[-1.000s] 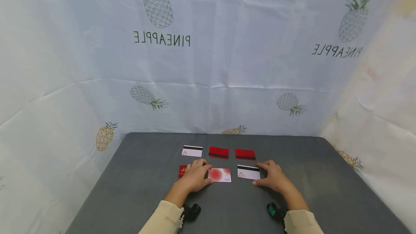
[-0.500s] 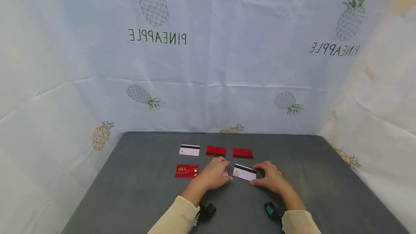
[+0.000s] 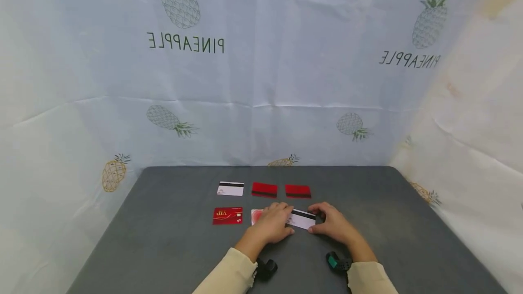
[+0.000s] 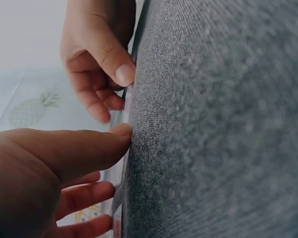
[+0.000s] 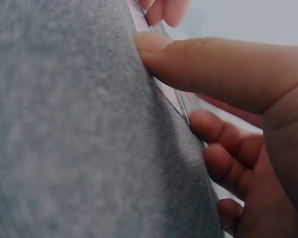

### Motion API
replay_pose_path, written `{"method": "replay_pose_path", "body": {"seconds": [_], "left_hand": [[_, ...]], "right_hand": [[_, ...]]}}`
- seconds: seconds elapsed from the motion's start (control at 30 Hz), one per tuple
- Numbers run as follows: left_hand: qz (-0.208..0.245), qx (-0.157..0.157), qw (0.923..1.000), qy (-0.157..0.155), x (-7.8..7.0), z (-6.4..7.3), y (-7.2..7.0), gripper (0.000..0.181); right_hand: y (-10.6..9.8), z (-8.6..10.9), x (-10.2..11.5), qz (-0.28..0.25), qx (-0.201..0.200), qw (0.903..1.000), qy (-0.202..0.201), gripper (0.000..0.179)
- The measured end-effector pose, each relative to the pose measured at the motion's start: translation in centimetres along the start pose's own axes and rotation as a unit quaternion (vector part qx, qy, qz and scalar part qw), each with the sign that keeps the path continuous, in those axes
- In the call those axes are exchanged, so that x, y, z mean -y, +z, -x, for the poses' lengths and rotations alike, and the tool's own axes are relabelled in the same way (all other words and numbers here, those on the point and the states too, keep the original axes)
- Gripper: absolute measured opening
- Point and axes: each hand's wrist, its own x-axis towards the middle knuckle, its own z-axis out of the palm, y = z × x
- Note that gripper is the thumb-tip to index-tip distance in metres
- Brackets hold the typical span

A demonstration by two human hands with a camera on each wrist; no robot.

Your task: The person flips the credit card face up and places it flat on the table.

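Note:
A white card with a black stripe lies between both hands on the dark grey table. My left hand is at its left end, the thumb at the near edge and the fingers at the far edge. My right hand grips the right end in the same way. In the right wrist view, the right thumb rests at the pale card's edge, the other fingers curled on its far side. The left hand partly covers a white card with a pink circle.
Left of the hands lies a red VIP card. Behind are another white striped card and two red striped cards, one in the middle and one on the right. A pineapple-print curtain closes off the table's back.
My left hand has moved right, from the pink-circle card to the left end of the white striped card, uncovering the VIP card. The striped card has turned slightly. The head view has shifted.

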Motion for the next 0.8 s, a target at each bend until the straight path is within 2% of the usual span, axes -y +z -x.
{"method": "replay_pose_path", "body": {"seconds": [0.2,0.37,0.5,0.63,0.8], "left_hand": [[-0.002,-0.004,1.0000,0.000,0.29,0.02,0.00,0.056],[0.005,0.000,0.9999,-0.009,0.33,0.05,-0.05,0.060],[0.008,-0.006,0.9998,-0.018,0.29,0.04,-0.12,0.059],[0.019,-0.029,0.9990,-0.028,0.16,-0.05,0.01,0.048],[0.009,-0.051,0.9978,-0.041,-0.04,-0.25,0.39,0.041]], "right_hand": [[-0.11,-0.29,0.06,0.026,0.008,0.9996,0.001,0.053],[-0.09,-0.25,0.33,0.024,0.014,0.9995,0.016,0.049],[-0.10,-0.29,0.66,0.001,0.019,0.9996,0.022,0.050],[-0.17,-0.27,0.66,-0.034,0.035,0.9988,0.003,0.050],[-0.38,-0.36,0.47,-0.054,0.062,0.9963,-0.024,0.056]]}}
